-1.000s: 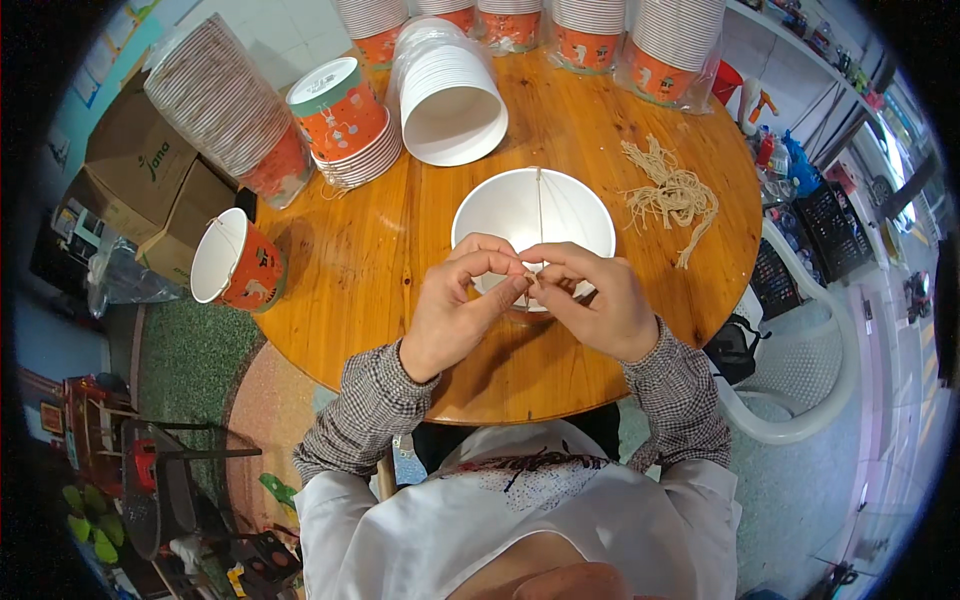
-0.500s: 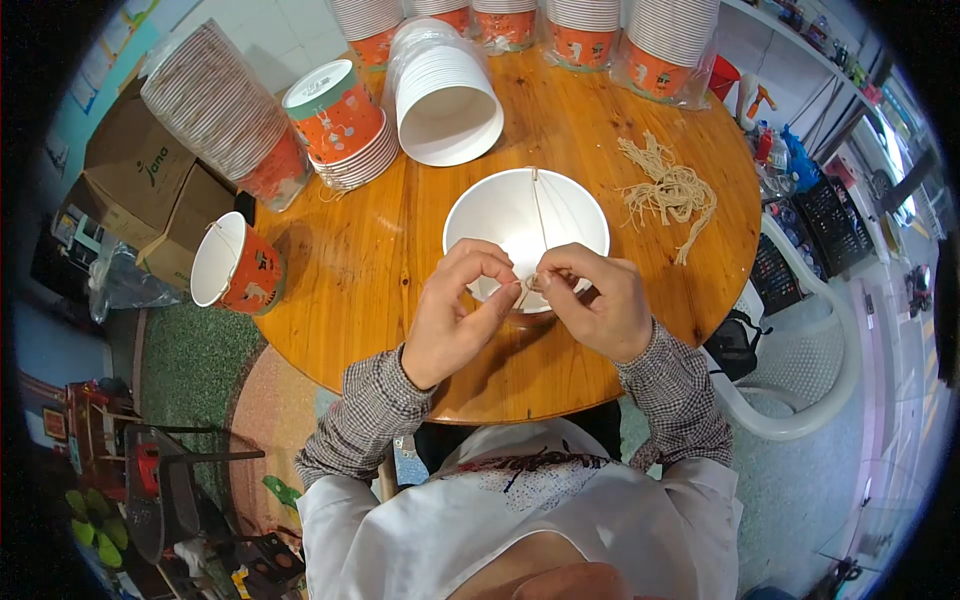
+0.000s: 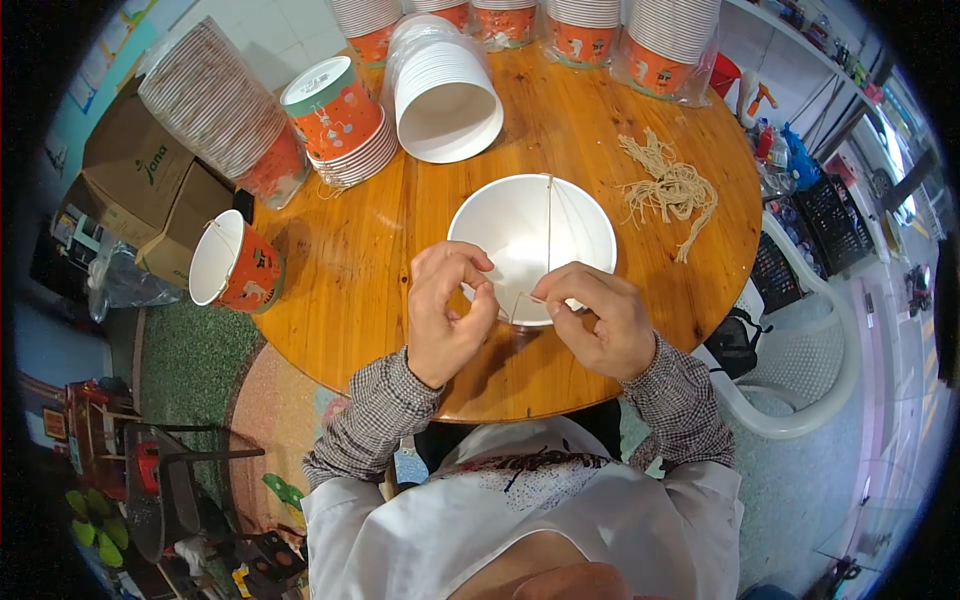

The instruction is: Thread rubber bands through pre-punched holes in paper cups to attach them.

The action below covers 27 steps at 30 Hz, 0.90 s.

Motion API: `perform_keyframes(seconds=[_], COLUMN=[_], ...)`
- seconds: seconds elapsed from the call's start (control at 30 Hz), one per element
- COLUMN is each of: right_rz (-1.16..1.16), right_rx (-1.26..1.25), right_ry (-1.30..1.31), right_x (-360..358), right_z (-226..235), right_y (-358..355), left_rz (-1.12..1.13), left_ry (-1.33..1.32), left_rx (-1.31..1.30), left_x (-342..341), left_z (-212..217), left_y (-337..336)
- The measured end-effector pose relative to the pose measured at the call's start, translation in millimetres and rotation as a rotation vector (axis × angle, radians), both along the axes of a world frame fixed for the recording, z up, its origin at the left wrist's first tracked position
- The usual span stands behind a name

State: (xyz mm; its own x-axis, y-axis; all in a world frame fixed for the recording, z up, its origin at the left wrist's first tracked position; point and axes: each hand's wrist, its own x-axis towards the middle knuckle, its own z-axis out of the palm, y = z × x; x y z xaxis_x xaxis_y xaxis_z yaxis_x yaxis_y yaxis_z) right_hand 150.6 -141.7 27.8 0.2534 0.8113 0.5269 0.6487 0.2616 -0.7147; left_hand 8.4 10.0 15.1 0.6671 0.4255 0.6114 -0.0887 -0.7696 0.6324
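Observation:
A paper bucket (image 3: 490, 225), white inside, stands at the table's near middle with its mouth facing up. Thin beige string (image 3: 549, 215) runs across its mouth from the far rim to the near rim. At the near rim, my left hand (image 3: 447, 318) pinches a strand between thumb and fingers. My right hand (image 3: 605, 320) pinches another strand just to the right, and a small bend of string shows between the two hands. The exact fingertip grip is partly hidden.
Loose beige strings (image 3: 672, 190) lie in a tangle at right. An orange bucket with string (image 3: 250, 275) stands at left. Behind are an upturned orange stack (image 3: 338, 120), a bucket stack on its side (image 3: 448, 110) and wrapped stacks (image 3: 665, 50). A white chair (image 3: 830, 370) stands right.
My hands have moved slightly apart and nearer to me, and the string between them now shows. The bucket has shifted a little to the right and nearer.

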Motion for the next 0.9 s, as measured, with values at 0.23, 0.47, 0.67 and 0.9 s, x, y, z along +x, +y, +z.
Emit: perform_keyframes(seconds=[0.23, 0.47, 0.67, 0.9], right_rz=[0.024, 0.036, 0.088, -0.004], right_rx=[0.044, 0.033, -0.029, 0.185], right_ry=[0.089, -0.003, -0.054, -0.601], right_x=[0.5, -2.0, 2.9, 8.3], right_z=[1.8, 17.8, 24.9, 24.5], right_y=[0.1, 4.4, 2.4, 5.9], left_rz=[-0.089, -0.121, -0.139, -0.199], left_ry=[0.074, 0.104, 0.145, 0.142], left_rx=[-0.089, 0.098, -0.039, -0.087], left_x=[-4.3, -6.7, -8.5, -6.7], left_z=[0.3, 18.7, 13.2, 6.3], left_y=[4.6, -15.8, -14.6, -8.5])
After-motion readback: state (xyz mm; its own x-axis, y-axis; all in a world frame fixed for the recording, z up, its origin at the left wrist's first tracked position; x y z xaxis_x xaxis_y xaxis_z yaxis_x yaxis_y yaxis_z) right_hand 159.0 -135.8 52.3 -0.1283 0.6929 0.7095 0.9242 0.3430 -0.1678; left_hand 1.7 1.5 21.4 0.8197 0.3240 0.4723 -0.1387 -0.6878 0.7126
